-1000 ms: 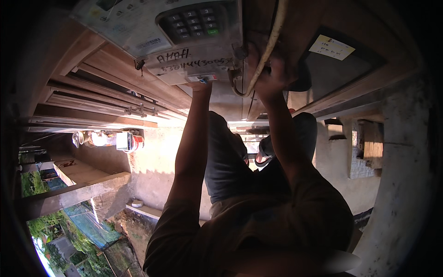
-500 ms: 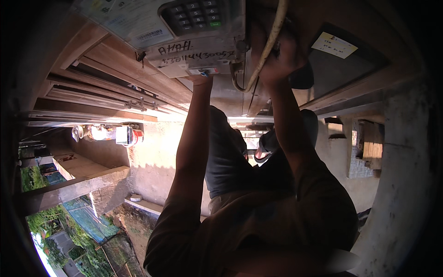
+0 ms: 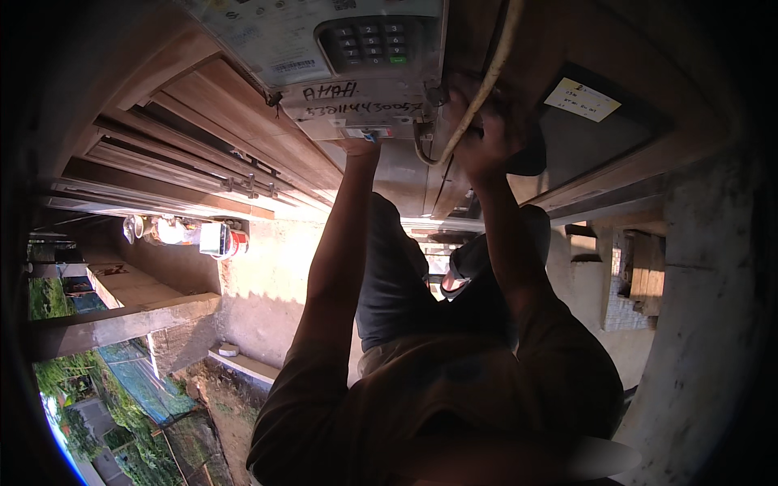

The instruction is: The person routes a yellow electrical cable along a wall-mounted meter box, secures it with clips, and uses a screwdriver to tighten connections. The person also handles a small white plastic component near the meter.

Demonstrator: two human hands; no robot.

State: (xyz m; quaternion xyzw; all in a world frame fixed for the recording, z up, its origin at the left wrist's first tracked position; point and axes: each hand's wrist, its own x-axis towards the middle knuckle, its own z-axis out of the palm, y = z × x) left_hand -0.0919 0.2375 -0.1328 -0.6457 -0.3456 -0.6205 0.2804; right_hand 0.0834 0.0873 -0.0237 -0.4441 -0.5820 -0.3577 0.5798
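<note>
An electricity meter (image 3: pixel 356 85) with a dark keypad (image 3: pixel 369 42) and handwriting on its lower cover is at the top of the view. My left hand (image 3: pixel 359 147) reaches up to the meter's bottom edge; its fingers are hidden behind the casing. A pale, thick cable (image 3: pixel 480 93) loops down and back up to the meter's lower right side. Just behind this cable, my right hand (image 3: pixel 496 139) is raised with curled fingers in deep shade. What it grips cannot be made out. A dark rounded shape (image 3: pixel 531 155) shows beside that hand.
A paper label (image 3: pixel 582 100) is stuck on a dark panel (image 3: pixel 616 134) at right. Wooden shutters (image 3: pixel 186 162) run along the left. A bucket (image 3: pixel 235 242) and other containers stand on the ledge beyond. Below are my legs, with a pale floor (image 3: pixel 267 275) beside them.
The view has shifted slightly, so the meter sits a little further right and lower. Both hands keep nearly the same places at the meter and the cable.
</note>
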